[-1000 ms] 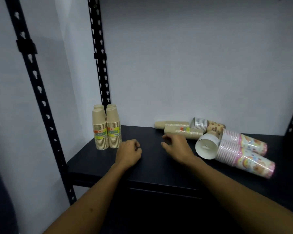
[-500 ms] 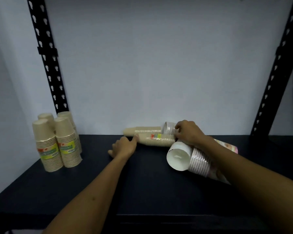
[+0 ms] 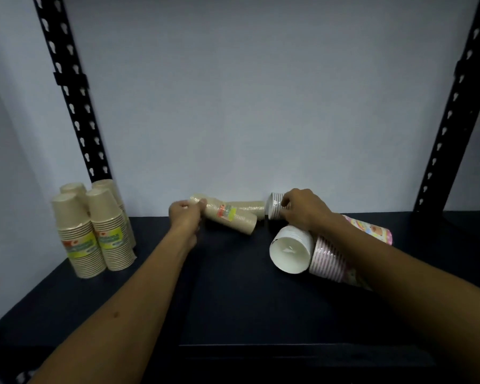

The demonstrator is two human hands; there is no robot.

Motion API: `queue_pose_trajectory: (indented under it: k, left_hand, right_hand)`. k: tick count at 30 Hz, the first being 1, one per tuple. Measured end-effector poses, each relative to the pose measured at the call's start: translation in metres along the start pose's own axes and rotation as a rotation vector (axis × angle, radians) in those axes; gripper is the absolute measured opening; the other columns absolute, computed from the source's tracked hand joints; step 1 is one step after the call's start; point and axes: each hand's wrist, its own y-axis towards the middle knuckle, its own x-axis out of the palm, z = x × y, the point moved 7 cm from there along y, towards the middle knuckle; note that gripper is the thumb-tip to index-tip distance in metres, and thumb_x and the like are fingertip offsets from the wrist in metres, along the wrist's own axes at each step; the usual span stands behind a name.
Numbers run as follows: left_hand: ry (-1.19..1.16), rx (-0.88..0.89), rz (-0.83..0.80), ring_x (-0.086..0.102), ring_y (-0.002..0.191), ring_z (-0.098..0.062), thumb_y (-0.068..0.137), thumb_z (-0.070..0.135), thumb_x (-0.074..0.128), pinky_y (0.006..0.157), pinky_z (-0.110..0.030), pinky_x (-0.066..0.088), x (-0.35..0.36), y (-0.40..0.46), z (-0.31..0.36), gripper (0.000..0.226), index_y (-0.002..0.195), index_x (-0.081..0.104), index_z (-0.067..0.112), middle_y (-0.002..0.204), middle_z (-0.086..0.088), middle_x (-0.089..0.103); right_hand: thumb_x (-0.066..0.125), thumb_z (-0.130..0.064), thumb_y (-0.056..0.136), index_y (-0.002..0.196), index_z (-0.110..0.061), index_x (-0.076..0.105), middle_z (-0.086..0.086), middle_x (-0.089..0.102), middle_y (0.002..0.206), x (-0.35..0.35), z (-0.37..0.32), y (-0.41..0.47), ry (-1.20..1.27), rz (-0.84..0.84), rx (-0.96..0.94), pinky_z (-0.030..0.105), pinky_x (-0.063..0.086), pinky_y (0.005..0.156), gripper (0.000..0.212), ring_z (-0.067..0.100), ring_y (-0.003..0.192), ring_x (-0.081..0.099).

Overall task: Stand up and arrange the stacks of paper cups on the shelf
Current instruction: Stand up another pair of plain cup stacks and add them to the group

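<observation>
Several tan cup stacks stand upright at the shelf's left rear. My left hand grips the closed end of a lying tan cup stack with a coloured label, its left end raised off the shelf. A second tan stack lies behind it by the wall. My right hand is closed on a lying striped-rim cup stack. A white-mouthed stack and pink patterned stacks lie under my right forearm.
The black shelf board spans the view, with a white wall behind it. Black perforated uprights stand at the left rear and right rear.
My left hand has closed on the labelled tan stack and lifted its left end. My right hand stays on the striped-rim stack. The view has come closer.
</observation>
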Motion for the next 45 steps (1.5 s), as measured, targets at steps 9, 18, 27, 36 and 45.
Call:
queue_pose_trajectory:
  k: [9,18,27,36,45]
  left_hand:
    - [0.310,0.441,-0.067,0.057,0.108,-0.022,0.090,0.009,0.062,0.088,-0.039,0.053,-0.041,0.017,0.063,0.049,0.136,0.046,0.016,0.128,-0.011,0.056]
    - [0.334,0.405,-0.301,0.057,0.117,-0.014,0.084,0.014,0.071,0.098,-0.031,0.047,-0.039,0.007,-0.017,0.066,0.140,0.037,0.024,0.126,0.003,0.059]
    - [0.298,0.376,-0.300,0.059,0.115,-0.012,0.082,0.012,0.073,0.099,-0.027,0.046,-0.045,0.015,-0.028,0.052,0.128,0.051,0.016,0.126,-0.002,0.062]
    - [0.329,0.379,-0.286,0.055,0.115,-0.010,0.083,0.013,0.072,0.099,-0.026,0.044,-0.045,0.010,-0.025,0.053,0.131,0.049,0.015,0.128,0.001,0.059]
    - [0.365,0.338,-0.194,0.053,0.123,-0.017,0.086,0.014,0.068,0.101,-0.030,0.042,-0.058,-0.006,-0.026,0.053,0.134,0.046,0.013,0.134,-0.004,0.057]
  right_hand:
    - [0.060,-0.026,0.085,0.121,-0.013,0.060,0.009,0.064,0.118,0.016,-0.057,0.028,0.064,-0.037,-0.121,0.037,0.050,0.088,0.038,0.024,0.104,0.060]
    - [0.060,-0.024,0.085,0.126,-0.017,0.053,0.008,0.056,0.127,0.063,-0.082,0.066,-0.140,-0.160,-0.175,0.038,0.047,0.090,0.042,0.028,0.112,0.055]
    - [0.076,-0.025,0.075,0.120,-0.020,0.055,0.005,0.058,0.120,0.071,-0.078,0.079,-0.330,-0.162,-0.221,0.038,0.048,0.085,0.050,0.027,0.108,0.056]
    - [0.064,-0.029,0.081,0.125,-0.020,0.056,0.004,0.061,0.121,0.050,-0.084,0.066,-0.203,-0.074,-0.253,0.038,0.049,0.086,0.045,0.027,0.108,0.057]
    - [0.072,-0.022,0.082,0.122,-0.009,0.060,0.010,0.067,0.112,0.031,-0.119,0.031,0.658,0.090,-0.062,0.044,0.054,0.088,0.044,0.025,0.099,0.064]
